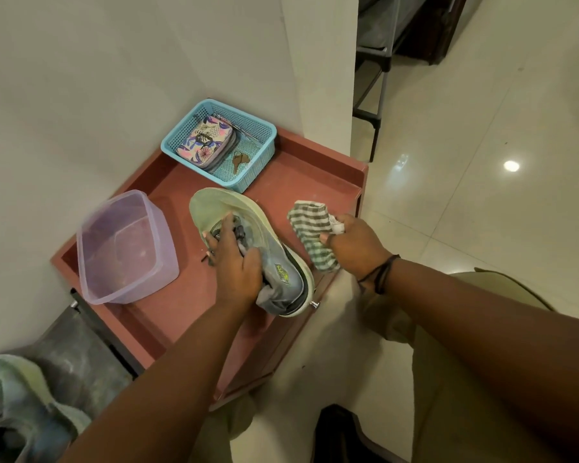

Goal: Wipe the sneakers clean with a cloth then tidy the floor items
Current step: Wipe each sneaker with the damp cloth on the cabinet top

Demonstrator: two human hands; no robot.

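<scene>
A grey and pale-green sneaker (214,208) lies on the red cabinet top (301,182), toe pointing away from me. My left hand (236,265) grips it over the laces and tongue. My right hand (355,242) holds a green-and-white striped cloth (310,228) bunched in its fingers, just right of the sneaker and apart from it. The second sneaker (17,402) sits at the lower left on a dark surface.
A clear purple plastic tub (91,259) stands on the cabinet's left side. A blue mesh basket (264,135) at the back holds a patterned pouch (204,142) and keys (239,160). White walls stand behind, glossy tiled floor (482,195) to the right, a metal rack (378,95) beyond.
</scene>
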